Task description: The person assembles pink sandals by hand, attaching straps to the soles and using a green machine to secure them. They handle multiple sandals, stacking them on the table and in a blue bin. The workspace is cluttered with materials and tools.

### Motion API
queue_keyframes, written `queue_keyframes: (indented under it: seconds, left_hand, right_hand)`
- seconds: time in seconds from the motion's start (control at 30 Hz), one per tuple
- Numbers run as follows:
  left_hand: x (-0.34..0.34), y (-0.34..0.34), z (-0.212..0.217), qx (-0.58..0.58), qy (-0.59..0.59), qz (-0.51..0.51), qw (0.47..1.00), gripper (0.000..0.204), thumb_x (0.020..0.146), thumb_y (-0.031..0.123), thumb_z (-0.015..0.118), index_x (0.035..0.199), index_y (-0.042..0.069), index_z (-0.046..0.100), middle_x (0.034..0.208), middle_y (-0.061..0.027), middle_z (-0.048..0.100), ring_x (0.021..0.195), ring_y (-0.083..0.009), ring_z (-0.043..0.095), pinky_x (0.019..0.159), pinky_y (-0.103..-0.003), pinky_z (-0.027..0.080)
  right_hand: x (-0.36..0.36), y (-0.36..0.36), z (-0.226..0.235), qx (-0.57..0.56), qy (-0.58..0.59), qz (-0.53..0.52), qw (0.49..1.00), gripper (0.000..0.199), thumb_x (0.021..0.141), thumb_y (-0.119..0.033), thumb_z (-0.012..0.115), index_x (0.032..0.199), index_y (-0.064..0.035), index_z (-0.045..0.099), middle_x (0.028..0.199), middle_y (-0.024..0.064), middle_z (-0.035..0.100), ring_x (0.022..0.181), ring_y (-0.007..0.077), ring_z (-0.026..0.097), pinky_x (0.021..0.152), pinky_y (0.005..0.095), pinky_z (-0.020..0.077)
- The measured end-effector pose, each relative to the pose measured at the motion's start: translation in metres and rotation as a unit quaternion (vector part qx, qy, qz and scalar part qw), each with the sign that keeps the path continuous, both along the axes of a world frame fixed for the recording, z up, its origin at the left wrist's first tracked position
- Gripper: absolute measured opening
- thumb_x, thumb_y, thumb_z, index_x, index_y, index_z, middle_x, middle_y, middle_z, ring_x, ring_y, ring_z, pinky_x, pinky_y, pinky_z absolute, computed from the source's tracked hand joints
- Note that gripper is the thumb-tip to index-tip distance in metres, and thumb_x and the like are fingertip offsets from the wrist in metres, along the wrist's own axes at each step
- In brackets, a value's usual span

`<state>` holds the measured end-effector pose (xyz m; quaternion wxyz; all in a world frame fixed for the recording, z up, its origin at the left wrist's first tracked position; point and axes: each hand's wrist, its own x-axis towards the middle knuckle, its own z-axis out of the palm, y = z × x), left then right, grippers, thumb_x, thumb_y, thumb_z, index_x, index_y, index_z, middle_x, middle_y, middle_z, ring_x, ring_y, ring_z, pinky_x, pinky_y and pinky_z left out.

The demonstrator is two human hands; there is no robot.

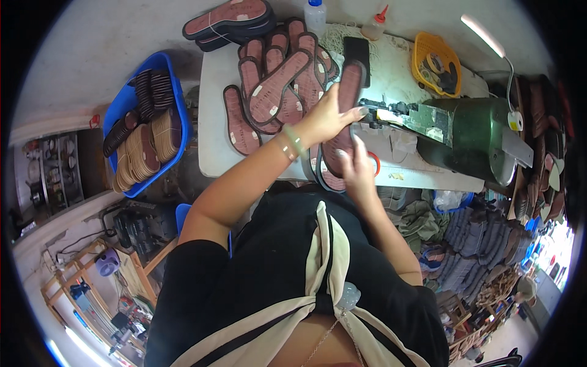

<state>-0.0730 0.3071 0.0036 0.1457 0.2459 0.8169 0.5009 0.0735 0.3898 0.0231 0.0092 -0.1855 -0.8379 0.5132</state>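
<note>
Remotely, I see the left hand (327,117) and right hand (359,174) closed on a reddish-brown sole (341,140) above the table's near edge (428,178), and judge that sole light, flexible and best gripped by its side rims.

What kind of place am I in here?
Probably a small shoe-making workshop: reddish soles are piled on the white worktable, a green machine is at its right end, and a blue basket holds stacked sole-shaped pieces.
</note>
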Motion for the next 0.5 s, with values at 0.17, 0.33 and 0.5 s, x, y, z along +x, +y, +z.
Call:
queue_keyframes:
  seconds: [0.17,0.33,0.5]
  left_hand:
    - [0.013,-0.061,0.019,0.178,-0.150,0.012,0.972,0.047,0.089,0.005,0.060,0.132,0.005,0.043,0.091,0.0012,0.050,0.081,-0.0069,0.049,0.074,-0.024,0.044]
    - [0.028,-0.085,0.024,0.149,-0.113,0.008,0.982,0.046,0.085,0.003,0.058,0.128,0.004,0.044,0.088,-0.0021,0.052,0.074,-0.0099,0.050,0.068,-0.027,0.044]
    - [0.042,-0.093,0.013,0.145,-0.061,-0.020,0.987,0.054,0.080,-0.004,0.057,0.131,0.001,0.041,0.099,-0.0084,0.057,0.086,-0.0148,0.055,0.074,-0.030,0.045]
  right_hand:
    - [-0.024,-0.023,0.022,0.022,0.131,0.176,0.975,0.061,0.081,-0.017,0.073,0.134,-0.0028,0.046,0.119,0.0242,0.059,0.113,0.0356,0.059,0.095,0.0394,0.0467]
    - [-0.071,-0.007,0.055,-0.134,0.186,0.055,0.972,0.061,0.085,-0.021,0.068,0.136,0.0011,0.044,0.127,0.0143,0.058,0.125,0.0229,0.050,0.105,0.0370,0.0372]
    - [-0.100,-0.032,0.070,-0.271,0.116,0.177,0.939,0.047,0.086,-0.017,0.067,0.128,-0.0026,0.052,0.106,0.0043,0.062,0.098,0.0108,0.055,0.088,0.0263,0.0442]
